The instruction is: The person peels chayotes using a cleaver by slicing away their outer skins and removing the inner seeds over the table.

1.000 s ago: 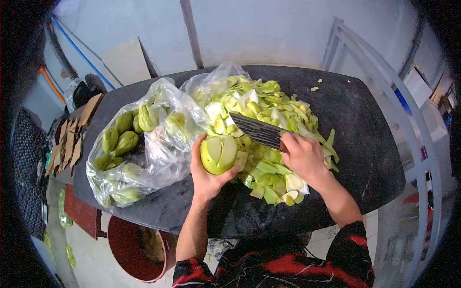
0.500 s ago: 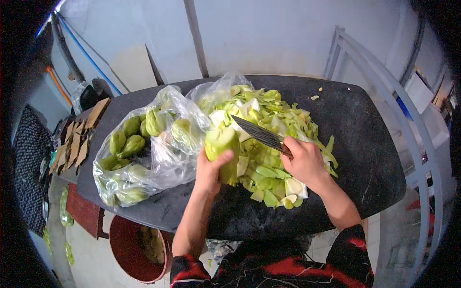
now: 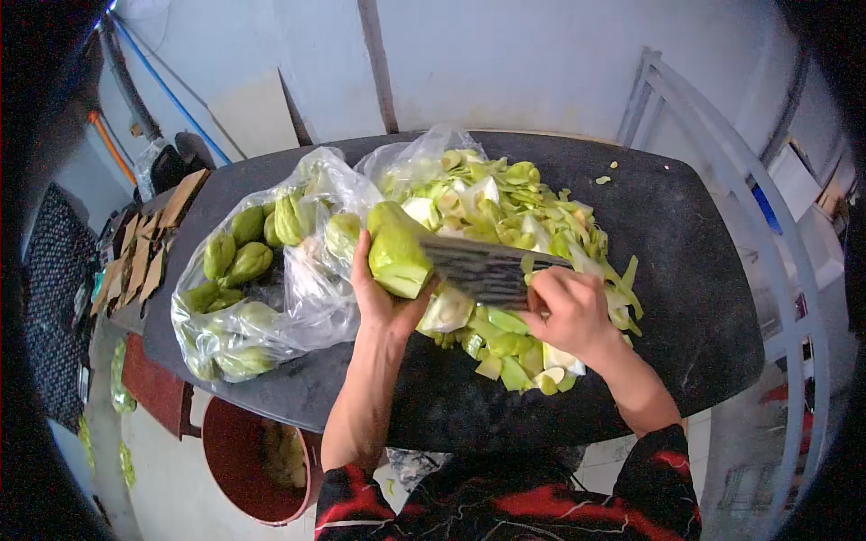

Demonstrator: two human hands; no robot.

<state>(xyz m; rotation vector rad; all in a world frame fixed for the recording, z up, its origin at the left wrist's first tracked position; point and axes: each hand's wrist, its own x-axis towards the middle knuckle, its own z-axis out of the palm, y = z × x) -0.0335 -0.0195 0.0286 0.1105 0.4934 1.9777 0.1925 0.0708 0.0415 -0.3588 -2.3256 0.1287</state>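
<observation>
My left hand is closed around a green chayote, whose near end is cut flat and pale. In my right hand is a broad dark-bladed knife, its handle hidden by my fingers. The blade, slightly smeared by motion, lies level with its tip end against or close beside the chayote; I cannot tell which. Under and behind the knife spreads a heap of green peelings and pale cut pieces. To the left, a clear plastic bag lies open with several whole chayotes in it.
The dark table carries all of this. A red bucket with pale pieces inside stands on the floor at the lower left. Flattened cardboard lies beyond the table's left end. A grey metal railing runs along the right.
The chayote has been tipped over, so its cut end now faces me, and it sits slightly further left and up. The knife has swung from a slant to level, its broad side showing.
</observation>
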